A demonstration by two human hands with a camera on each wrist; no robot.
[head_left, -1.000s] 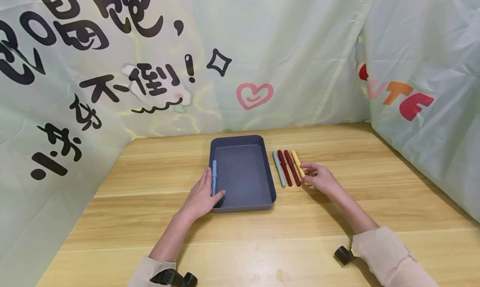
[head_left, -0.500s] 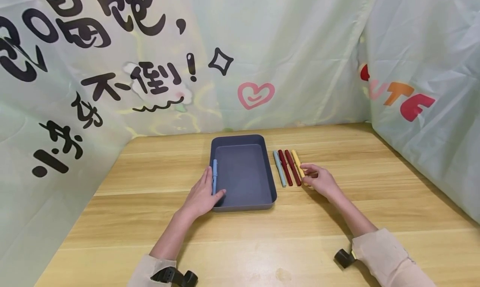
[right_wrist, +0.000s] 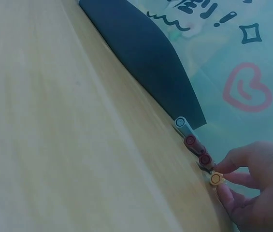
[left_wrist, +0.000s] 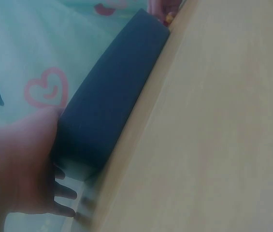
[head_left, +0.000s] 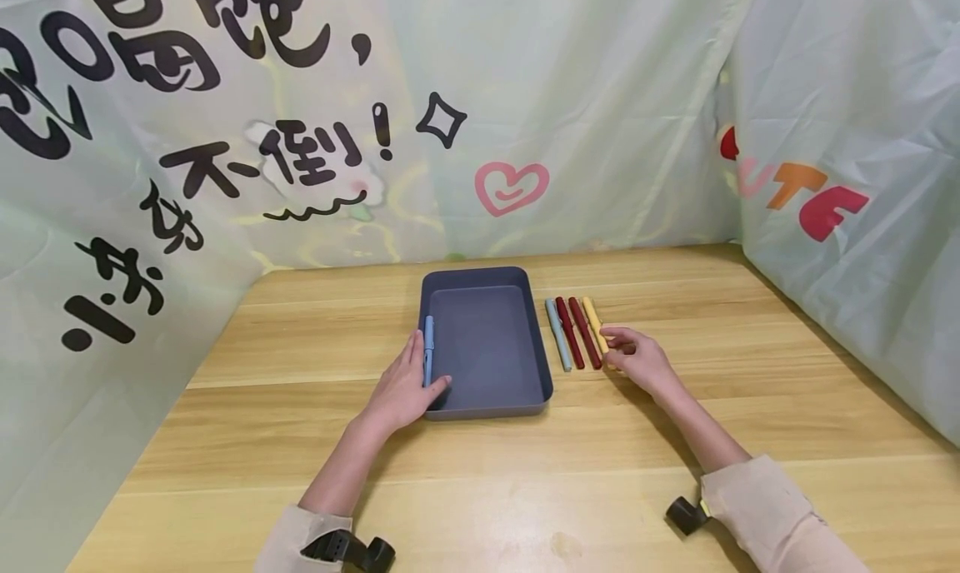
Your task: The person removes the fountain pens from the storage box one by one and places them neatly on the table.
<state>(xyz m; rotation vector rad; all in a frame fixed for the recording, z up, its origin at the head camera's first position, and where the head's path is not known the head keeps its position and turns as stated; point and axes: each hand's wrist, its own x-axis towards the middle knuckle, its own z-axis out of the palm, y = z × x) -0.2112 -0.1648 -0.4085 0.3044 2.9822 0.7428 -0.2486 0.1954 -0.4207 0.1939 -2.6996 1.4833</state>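
Note:
A shallow dark blue-grey tray (head_left: pixel 483 348) lies on the wooden table. My left hand (head_left: pixel 397 387) holds its left wall near the front corner, thumb over the rim on the inner side and fingers along the outside. Inside the tray, a capped blue pen (head_left: pixel 429 348) lies along that same wall, partly covered by the hand. To the tray's right, my right hand (head_left: pixel 640 361) pinches the lower part of a yellow pen (right_wrist: pixel 216 179) between thumb and fingers. The yellow pen ends a row with two dark red pens (head_left: pixel 570 333) and a light blue pen (head_left: pixel 558 335).
Printed cloth (head_left: pixel 600 123) hangs behind the table (head_left: pixel 480 490) and along both sides. The light blue pen lies close to the tray's right wall. A wrist camera (head_left: pixel 686 516) sits on each sleeve.

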